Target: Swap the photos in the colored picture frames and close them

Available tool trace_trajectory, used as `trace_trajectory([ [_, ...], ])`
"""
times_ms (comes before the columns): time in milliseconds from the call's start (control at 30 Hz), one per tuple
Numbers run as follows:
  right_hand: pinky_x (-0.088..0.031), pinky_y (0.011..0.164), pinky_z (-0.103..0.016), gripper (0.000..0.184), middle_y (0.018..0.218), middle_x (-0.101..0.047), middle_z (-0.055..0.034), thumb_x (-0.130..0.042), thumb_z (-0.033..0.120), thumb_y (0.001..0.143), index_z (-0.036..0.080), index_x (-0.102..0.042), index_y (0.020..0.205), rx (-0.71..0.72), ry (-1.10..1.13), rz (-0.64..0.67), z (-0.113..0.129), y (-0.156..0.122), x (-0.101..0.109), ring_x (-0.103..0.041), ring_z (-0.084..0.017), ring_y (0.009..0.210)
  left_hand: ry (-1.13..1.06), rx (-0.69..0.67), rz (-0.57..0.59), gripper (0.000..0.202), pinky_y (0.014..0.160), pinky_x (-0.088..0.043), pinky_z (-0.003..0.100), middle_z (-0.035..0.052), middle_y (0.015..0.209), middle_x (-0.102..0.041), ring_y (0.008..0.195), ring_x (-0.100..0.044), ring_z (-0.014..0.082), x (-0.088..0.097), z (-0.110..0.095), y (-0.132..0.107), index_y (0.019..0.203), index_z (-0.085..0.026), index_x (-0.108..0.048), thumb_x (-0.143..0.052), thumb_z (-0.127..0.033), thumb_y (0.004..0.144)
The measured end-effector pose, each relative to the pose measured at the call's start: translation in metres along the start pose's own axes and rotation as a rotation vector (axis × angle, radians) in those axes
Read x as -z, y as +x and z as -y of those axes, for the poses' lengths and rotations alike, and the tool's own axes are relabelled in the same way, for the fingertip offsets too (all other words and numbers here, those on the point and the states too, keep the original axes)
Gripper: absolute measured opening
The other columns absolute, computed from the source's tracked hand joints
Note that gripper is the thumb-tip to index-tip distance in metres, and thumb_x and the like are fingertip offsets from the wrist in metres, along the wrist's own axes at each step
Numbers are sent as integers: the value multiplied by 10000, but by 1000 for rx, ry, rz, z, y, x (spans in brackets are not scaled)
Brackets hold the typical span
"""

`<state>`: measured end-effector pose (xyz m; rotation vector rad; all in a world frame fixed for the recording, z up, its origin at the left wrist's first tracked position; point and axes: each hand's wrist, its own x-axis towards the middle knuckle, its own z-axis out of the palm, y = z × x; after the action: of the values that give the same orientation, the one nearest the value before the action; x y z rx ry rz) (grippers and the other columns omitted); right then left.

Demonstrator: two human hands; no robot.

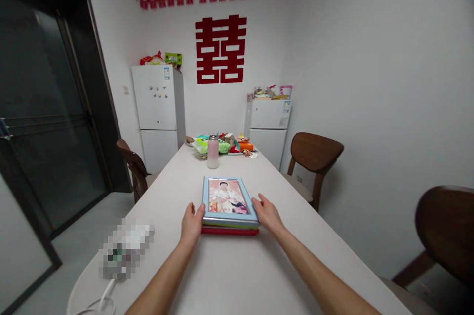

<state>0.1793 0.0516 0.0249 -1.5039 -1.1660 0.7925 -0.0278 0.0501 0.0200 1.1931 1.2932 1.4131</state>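
Observation:
A light-blue picture frame with a photo lies flat on top of a small stack, with a red frame at the bottom, on the white table. My left hand rests against the stack's near left corner, fingers curled around its edge. My right hand presses the stack's right side, fingers along the edge. Both hands grip the stack from opposite sides.
A pink bottle and a pile of snack packets sit at the table's far end. A blurred object with a white cable lies at the near left. Brown chairs stand at both sides; two white fridges stand against the back wall.

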Motion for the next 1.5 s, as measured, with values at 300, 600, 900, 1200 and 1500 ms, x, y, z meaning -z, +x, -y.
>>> trace_trajectory([
  [300, -286, 418, -182, 725, 485, -400, 105, -473, 161, 628, 302, -197, 1284, 410, 717, 272, 101, -65, -20, -305, -61, 408, -388, -247, 378, 752, 496, -347, 179, -106, 513, -460, 447, -410, 58, -34, -98, -36, 1262, -251, -235, -560, -148, 592],
  [600, -294, 416, -185, 662, 487, -433, 103, -503, 160, 629, 324, -286, 1232, 322, 852, 303, 96, -77, -24, -358, -67, 413, -610, -145, 518, 818, 477, -352, 190, -112, 544, -466, 444, -435, 63, -34, -98, -51, 1250, -285, -201, -625, -163, 561],
  [900, -162, 307, -183, 571, 322, -349, 47, -248, 591, 745, 169, -359, 377, -136, 855, 434, 85, -65, -31, -211, -39, 264, -538, 258, 534, 617, 320, -100, 170, -54, 280, -327, 239, -212, 30, -24, -86, -35, 445, -165, -405, -204, -686, 706],
  [1200, -282, 384, -233, 599, 346, -316, 35, 14, 588, 756, 208, -294, 410, 243, -141, 170, 59, -56, -44, -299, -82, 319, -444, 384, 482, 667, 312, -87, 164, -46, 249, -330, 217, -206, 27, -18, -65, -40, 400, -161, -397, -159, -713, 687],
  [1500, -275, 763, -334, 268, 843, -553, -49, -615, 179, 591, 231, -608, 854, 562, -640, 170, 14, -45, -37, -439, -204, 859, -398, 531, 326, 428, 346, -301, 153, -1, 441, -531, 335, -453, 64, -14, 20, -42, 615, -107, -530, -514, -531, 674],
])
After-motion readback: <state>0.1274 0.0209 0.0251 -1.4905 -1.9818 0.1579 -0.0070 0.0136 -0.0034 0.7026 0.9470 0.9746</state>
